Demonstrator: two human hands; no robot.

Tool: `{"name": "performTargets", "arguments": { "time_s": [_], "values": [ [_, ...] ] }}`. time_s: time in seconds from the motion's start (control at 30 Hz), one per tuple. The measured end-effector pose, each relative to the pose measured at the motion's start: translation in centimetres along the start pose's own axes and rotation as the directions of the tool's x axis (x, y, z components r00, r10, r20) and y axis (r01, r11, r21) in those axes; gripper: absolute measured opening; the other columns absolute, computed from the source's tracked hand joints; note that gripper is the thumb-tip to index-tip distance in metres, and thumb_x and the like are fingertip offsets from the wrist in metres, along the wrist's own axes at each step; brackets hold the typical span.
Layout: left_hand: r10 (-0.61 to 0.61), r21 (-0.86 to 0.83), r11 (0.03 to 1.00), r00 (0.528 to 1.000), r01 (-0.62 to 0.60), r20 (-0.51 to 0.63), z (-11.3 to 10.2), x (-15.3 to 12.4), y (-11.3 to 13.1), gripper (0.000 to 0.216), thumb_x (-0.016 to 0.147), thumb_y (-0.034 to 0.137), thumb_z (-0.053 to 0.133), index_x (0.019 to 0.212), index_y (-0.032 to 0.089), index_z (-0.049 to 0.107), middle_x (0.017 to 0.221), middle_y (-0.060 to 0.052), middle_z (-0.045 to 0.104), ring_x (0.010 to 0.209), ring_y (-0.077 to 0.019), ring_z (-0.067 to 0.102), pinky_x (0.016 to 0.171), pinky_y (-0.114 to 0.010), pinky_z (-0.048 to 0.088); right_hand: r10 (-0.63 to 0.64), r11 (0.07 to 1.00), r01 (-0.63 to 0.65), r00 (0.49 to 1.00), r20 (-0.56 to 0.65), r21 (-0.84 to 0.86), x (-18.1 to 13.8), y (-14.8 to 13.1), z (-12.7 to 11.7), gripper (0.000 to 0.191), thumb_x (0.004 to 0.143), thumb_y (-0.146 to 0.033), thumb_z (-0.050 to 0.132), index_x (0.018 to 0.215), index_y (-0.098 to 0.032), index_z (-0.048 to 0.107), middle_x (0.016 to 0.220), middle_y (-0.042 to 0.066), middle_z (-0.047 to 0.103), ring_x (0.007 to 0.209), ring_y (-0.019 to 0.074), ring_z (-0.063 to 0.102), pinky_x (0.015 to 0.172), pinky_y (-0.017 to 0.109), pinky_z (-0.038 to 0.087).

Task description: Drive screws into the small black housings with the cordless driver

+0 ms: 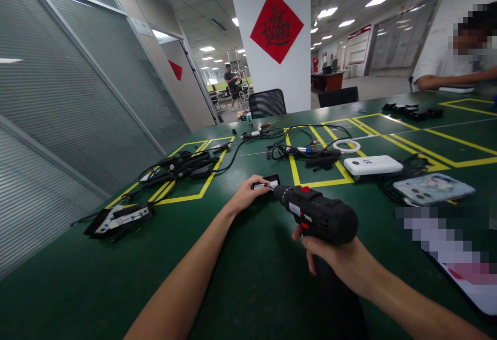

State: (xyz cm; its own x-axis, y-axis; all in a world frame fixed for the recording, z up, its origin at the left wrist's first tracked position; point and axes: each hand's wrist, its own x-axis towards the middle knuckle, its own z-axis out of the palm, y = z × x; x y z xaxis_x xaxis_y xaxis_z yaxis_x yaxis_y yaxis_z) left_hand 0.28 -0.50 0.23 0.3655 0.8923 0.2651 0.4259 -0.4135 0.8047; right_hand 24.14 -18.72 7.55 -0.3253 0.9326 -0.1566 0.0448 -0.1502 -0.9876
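Observation:
My right hand (334, 252) is wrapped round the grip of a black cordless drill (320, 213) with red buttons. The drill points away and to the left, its bit end at a small black part with a white piece (274, 182) on the green table (240, 288). My left hand (250, 192) holds this small part down from the left, fingers closed on its edge. Whether the bit sits in a screw is too small to tell.
Black cables and adapters (182, 166) lie on the left, above a black-and-white part (120, 218). Further back right are a tape roll (347, 146), a white power bank (373, 165), a phone (433, 189) and black brackets (411, 111). A person (462, 55) sits at the far right.

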Motion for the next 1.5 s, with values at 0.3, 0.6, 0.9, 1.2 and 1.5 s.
{"name": "performTargets", "arguments": {
  "time_s": [0.3, 0.6, 0.9, 1.2, 1.5],
  "values": [
    [0.004, 0.007, 1.0, 1.0, -0.004, 0.01, -0.2, 0.0, 0.2, 0.025, 0.072, 0.033, 0.063, 0.094, 0.019, 0.066, 0.108, -0.006, 0.059, 0.104, -0.0212, 0.053, 0.096, -0.035, 0.035, 0.007, 0.994, -0.008, 1.0, 0.011, 0.11, -0.2, 0.0, -0.5, 0.022, 0.075, -0.021, 0.053, 0.097, -0.017, 0.054, 0.08, -0.002, 0.062, 0.047, 0.0083, 0.053, 0.055, 0.027, 0.043],
    [-0.001, -0.002, 1.0, 1.0, 0.001, 0.006, -0.2, -0.1, 0.1, 0.027, 0.072, 0.037, 0.063, 0.093, 0.019, 0.067, 0.11, -0.006, 0.057, 0.107, -0.022, 0.052, 0.097, -0.036, 0.036, 0.131, 0.988, -0.133, 0.991, 0.031, 0.082, -1.2, -1.1, -0.4, 0.013, 0.075, -0.019, 0.05, 0.085, -0.016, 0.058, 0.047, -0.005, 0.055, 0.045, 0.0109, 0.051, 0.052, 0.024, 0.039],
    [0.005, 0.032, 0.999, 1.0, -0.005, 0.003, -0.1, 0.0, 0.0, 0.03, 0.072, 0.04, 0.063, 0.093, 0.019, 0.067, 0.109, -0.006, 0.059, 0.105, -0.0226, 0.054, 0.095, -0.036, 0.038, 0.181, 0.976, -0.185, 0.983, 0.04, 0.116, -0.8, -0.5, -0.1, 0.013, 0.072, -0.022, 0.051, 0.081, -0.016, 0.057, 0.046, -0.004, 0.054, 0.045, 0.0112, 0.05, 0.05, 0.024, 0.039],
    [0.0, 0.07, 0.998, 1.0, -0.002, 0.023, -0.2, 0.0, 0.1, 0.03, 0.074, 0.041, 0.06, 0.095, 0.02, 0.066, 0.112, -0.006, 0.058, 0.108, -0.0223, 0.053, 0.097, -0.035, 0.037, 0.2, 0.968, -0.201, 0.98, 0.023, 0.152, -0.7, -0.3, -0.3, 0.015, 0.074, -0.024, 0.051, 0.084, -0.016, 0.059, 0.044, -0.004, 0.056, 0.046, 0.0121, 0.051, 0.053, 0.025, 0.039],
    [-0.018, 0.052, 0.998, 1.0, 0.017, 0.021, -0.3, -0.1, 0.6, 0.03, 0.074, 0.041, 0.06, 0.094, 0.02, 0.066, 0.113, -0.006, 0.058, 0.108, -0.0231, 0.052, 0.098, -0.037, 0.035, 0.199, 0.967, -0.196, 0.98, 0.001, 0.161, -0.3, -0.2, -0.3, 0.013, 0.073, -0.023, 0.051, 0.082, -0.016, 0.058, 0.044, -0.004, 0.055, 0.045, 0.012, 0.051, 0.051, 0.024, 0.04]
  ]
}}
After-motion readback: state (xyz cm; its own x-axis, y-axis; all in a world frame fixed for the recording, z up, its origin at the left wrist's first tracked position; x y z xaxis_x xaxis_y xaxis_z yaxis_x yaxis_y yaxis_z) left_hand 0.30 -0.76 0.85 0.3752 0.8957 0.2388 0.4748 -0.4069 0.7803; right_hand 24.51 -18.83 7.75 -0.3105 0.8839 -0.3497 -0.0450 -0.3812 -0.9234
